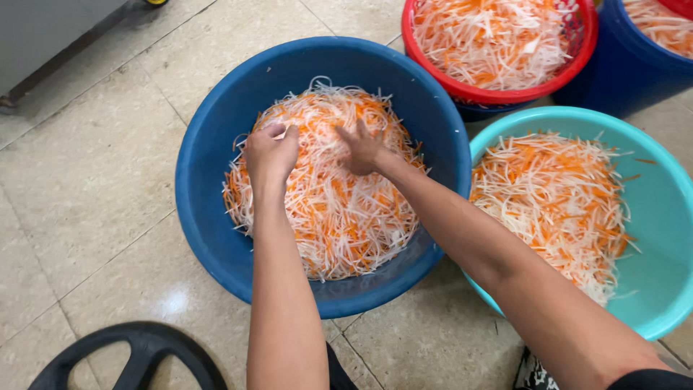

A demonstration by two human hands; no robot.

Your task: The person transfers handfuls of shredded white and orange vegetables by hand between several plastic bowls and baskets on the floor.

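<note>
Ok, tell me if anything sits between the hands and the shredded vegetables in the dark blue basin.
Nothing visible does. The left hand and the right hand both rest directly on the heap of shredded carrot and white vegetable inside the dark blue basin, with no lid, cover or tool between them.

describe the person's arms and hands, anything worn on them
Both arms are bare from wrist to above the elbow. The left hand and right hand show no gloves, rings, watch or bracelets. Only at the bottom right edge does a bit of black sleeve show at the top of the right arm.
</note>
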